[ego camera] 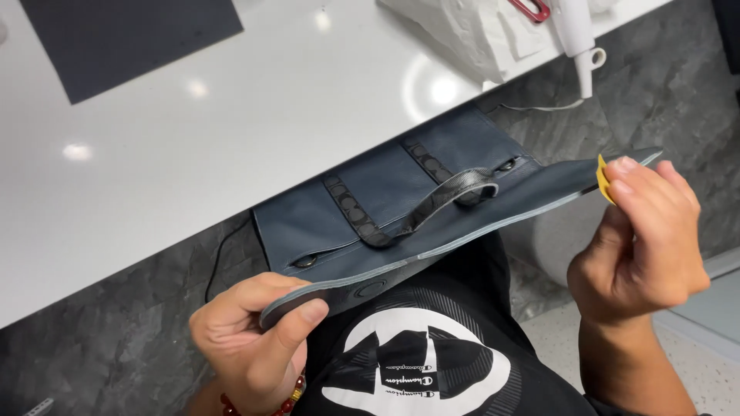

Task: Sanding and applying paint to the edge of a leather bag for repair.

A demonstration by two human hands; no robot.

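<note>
A dark navy leather bag (370,192) with patterned straps and a short carry handle (455,192) lies across my lap, its top edge turned up toward me. My left hand (254,339) pinches the left end of that edge, thumb on top. My right hand (644,246) sits at the right end of the edge and pinches a small yellow piece (603,179) against it. A red bead bracelet (266,404) is on my left wrist.
A glossy white table (231,115) runs along the far side with a dark grey mat (123,38) on it. A white crumpled bag (478,31) and a white tool with a cord (582,46) lie at the table's right end. Grey stone floor below.
</note>
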